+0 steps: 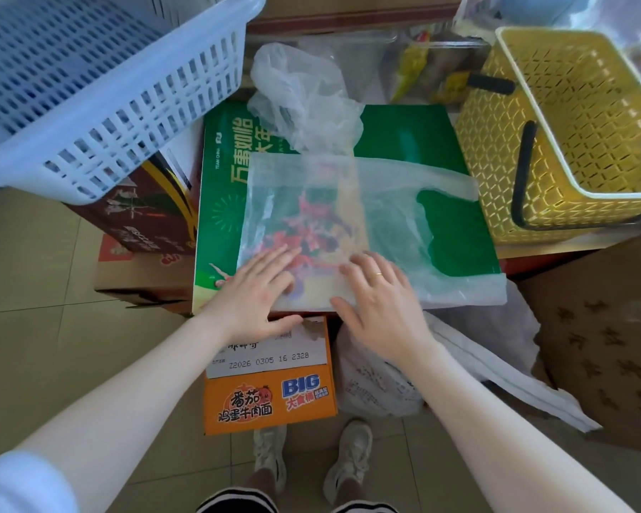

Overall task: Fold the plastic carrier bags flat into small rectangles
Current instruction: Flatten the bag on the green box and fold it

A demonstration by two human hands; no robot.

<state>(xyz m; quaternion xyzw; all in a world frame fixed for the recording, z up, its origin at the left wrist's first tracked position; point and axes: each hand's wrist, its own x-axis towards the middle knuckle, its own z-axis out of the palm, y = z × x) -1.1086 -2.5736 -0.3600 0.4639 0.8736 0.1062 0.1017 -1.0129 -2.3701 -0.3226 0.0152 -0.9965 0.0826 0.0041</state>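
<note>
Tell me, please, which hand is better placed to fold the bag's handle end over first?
The right hand, probably: it rests flat on the bag nearer the handles, which lie to the right; the left hand presses the opposite edge.

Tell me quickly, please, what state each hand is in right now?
Left hand: open, fingers straight, pressing the flat plastic bag.
Right hand: open, fingers spread, pressing the same bag.
</note>
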